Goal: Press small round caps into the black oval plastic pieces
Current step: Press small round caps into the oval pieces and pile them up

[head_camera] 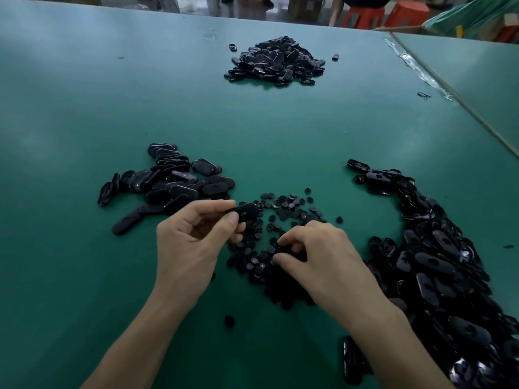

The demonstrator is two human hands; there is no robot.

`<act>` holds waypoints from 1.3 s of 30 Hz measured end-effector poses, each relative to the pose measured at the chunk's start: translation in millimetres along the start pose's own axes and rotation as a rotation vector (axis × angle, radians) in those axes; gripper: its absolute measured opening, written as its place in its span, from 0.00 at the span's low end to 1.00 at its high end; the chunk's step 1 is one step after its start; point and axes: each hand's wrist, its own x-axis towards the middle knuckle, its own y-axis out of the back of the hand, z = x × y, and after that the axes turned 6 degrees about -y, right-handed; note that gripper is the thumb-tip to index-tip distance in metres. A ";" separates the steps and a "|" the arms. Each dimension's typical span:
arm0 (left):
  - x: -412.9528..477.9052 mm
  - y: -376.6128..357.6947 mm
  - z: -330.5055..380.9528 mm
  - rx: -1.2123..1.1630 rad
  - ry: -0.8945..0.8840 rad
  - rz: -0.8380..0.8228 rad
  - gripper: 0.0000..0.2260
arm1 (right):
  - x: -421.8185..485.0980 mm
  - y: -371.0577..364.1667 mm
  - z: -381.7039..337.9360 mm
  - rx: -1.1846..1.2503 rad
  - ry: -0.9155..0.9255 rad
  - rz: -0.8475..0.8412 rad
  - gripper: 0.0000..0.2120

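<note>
The left hand pinches one matte black oval piece between thumb and forefinger, just above the scatter of small round caps on the smooth green worktop; the right hand is curled, fingertips down among these disc-shaped caps, and whether it grips one cannot be told; a heap of glossy oval pieces lies at right.

The table is surfaced with a smooth green material with a soft sheen. The oval pieces are made of black plastic, glossy in the right-hand pile; the small round caps are finished matt.
</note>
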 end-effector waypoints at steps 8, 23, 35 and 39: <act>-1.1 -1.3 -5.5 -0.013 0.014 0.007 0.06 | 1.7 -2.2 -4.1 -0.020 -0.020 -0.025 0.05; -8.3 -7.9 -11.1 -0.029 0.059 -0.026 0.06 | 3.9 9.1 -8.6 0.382 0.002 0.049 0.08; -8.2 -7.2 -12.0 -0.023 0.107 -0.036 0.06 | 4.6 8.4 -3.4 0.785 -0.068 -0.046 0.06; -8.3 -6.4 -12.6 -0.008 0.104 -0.045 0.06 | 3.6 8.3 -4.6 0.922 -0.106 -0.084 0.05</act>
